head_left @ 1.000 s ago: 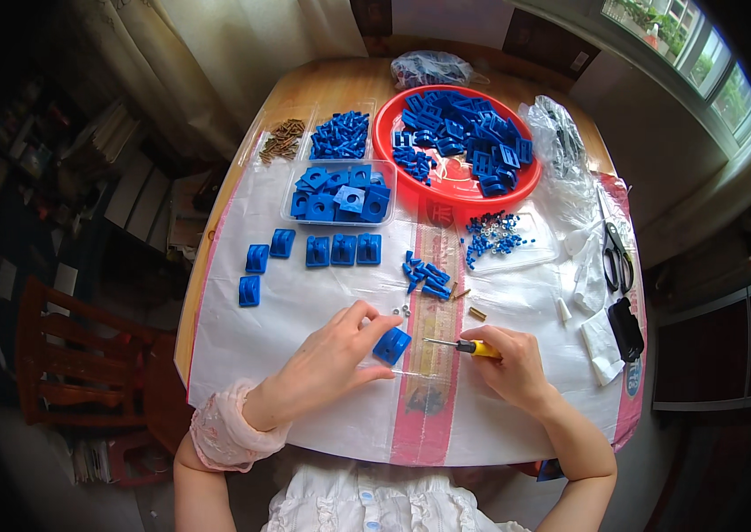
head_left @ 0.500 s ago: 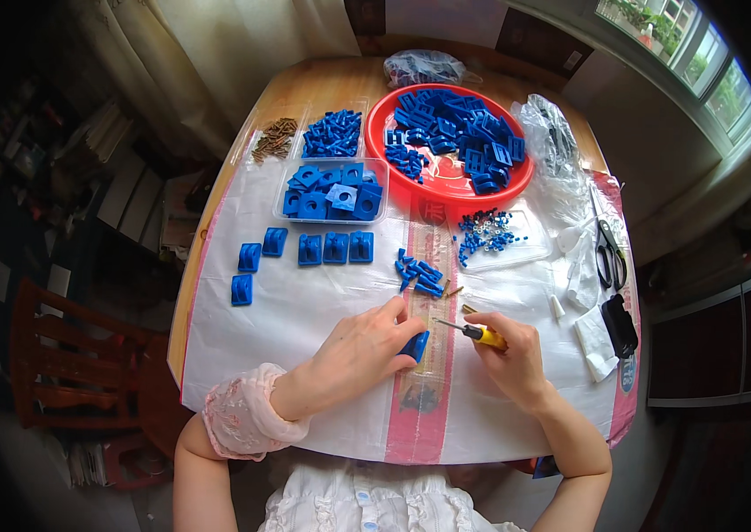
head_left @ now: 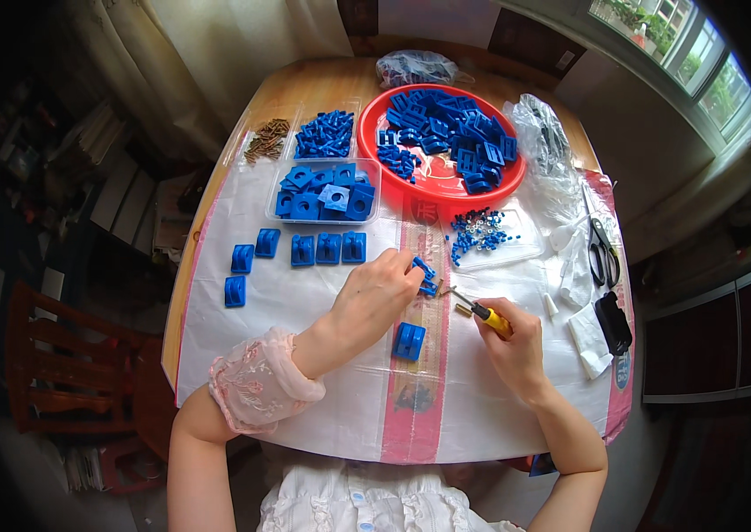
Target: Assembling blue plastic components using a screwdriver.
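In the head view, the left hand (head_left: pixel 372 293) is at some small blue pegs (head_left: pixel 429 288), fingers bent; whether they grip one, I cannot tell. The right hand (head_left: pixel 515 346) wraps around a yellow screwdriver (head_left: pixel 493 320). A blue block (head_left: pixel 409 341) sits on the tabletop's white sheet (head_left: pixel 326 421), nearer the person than the pegs.

From my end I find print on the white sheet (head_left: pixel 331 297): a dark character on its pink-edged stripe (head_left: pixel 410 434) below the red basin (head_left: pixel 433 186), and a blue oval (head_left: pixel 622 369) with pale lettering at the right edge, too small to read reliably.
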`<state>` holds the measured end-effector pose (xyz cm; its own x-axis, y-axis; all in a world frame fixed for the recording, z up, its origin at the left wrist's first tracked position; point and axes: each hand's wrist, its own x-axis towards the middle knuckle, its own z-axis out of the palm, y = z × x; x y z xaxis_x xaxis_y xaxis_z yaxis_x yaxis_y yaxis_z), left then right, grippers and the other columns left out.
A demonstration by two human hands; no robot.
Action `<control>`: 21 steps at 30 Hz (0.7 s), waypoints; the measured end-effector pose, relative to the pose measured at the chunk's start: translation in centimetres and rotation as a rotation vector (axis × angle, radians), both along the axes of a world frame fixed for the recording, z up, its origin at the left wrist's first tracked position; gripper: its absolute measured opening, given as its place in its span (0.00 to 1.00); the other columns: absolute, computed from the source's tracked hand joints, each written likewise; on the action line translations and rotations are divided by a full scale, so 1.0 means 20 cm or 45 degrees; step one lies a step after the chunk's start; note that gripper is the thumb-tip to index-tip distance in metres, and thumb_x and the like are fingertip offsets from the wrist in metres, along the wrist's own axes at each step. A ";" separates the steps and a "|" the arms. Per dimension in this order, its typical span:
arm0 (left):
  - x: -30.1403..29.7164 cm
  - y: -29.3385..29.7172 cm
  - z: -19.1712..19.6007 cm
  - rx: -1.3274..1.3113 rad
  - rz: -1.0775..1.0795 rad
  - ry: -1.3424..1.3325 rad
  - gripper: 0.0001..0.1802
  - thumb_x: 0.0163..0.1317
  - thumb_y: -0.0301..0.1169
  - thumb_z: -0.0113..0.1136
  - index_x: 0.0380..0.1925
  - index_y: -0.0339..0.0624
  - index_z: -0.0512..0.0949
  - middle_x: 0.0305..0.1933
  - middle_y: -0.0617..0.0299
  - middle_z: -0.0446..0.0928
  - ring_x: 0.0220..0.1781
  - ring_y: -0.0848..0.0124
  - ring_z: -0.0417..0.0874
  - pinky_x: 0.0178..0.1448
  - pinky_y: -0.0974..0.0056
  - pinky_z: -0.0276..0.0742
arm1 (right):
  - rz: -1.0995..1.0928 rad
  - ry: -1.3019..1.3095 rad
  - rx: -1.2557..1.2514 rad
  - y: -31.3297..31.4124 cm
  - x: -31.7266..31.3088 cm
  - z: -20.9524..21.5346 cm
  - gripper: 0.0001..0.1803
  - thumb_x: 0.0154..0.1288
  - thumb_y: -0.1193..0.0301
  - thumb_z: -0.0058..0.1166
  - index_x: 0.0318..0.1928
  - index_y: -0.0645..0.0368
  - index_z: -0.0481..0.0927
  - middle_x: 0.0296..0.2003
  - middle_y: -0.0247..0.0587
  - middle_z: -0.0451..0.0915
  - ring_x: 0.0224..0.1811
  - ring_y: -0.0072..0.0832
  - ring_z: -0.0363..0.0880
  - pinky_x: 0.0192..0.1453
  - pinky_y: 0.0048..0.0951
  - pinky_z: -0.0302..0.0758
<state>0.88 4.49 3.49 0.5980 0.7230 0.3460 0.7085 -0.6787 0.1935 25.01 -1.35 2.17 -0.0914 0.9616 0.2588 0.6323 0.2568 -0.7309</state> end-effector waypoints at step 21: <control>0.01 -0.30 0.06 -0.243 -0.275 -0.718 0.14 0.54 0.22 0.72 0.41 0.41 0.82 0.37 0.58 0.80 0.38 0.59 0.84 0.43 0.59 0.82 | 0.344 0.325 -0.150 -0.10 -0.11 0.06 0.06 0.59 0.79 0.69 0.35 0.66 0.84 0.23 0.33 0.72 0.25 0.18 0.66 0.28 0.27 0.62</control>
<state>1.16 -1.43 4.74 0.5005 0.6862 0.5278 0.3130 -0.7118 0.6287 22.76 -3.32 3.40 -0.2926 0.9361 0.1951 0.3471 0.2941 -0.8905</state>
